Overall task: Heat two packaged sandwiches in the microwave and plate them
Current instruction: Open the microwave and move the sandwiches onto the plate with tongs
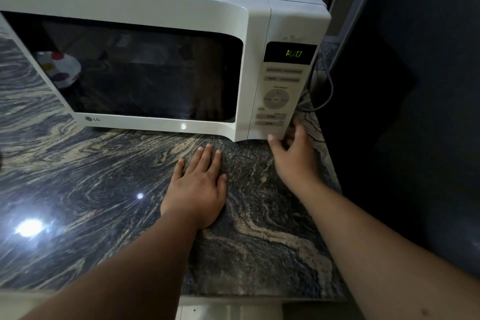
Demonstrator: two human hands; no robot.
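Observation:
A white microwave (166, 5) stands on the marbled stone counter (78, 176) with its door closed. Its green display (293, 53) is lit, and the dark window shows only reflections; no sandwich can be made out inside. My left hand (197, 187) lies flat on the counter in front of the door, fingers straight. My right hand (293, 156) reaches to the lower right corner of the control panel (275, 101), with the thumb at the panel's bottom edge and the fingers beside the microwave's right side. Neither hand holds anything.
A white plate with coloured dots (58, 67) appears as a reflection in the door glass at the left. A grey cable (326, 86) hangs behind the microwave's right side. The counter ends just right of the microwave, beside a dark wall (415, 86).

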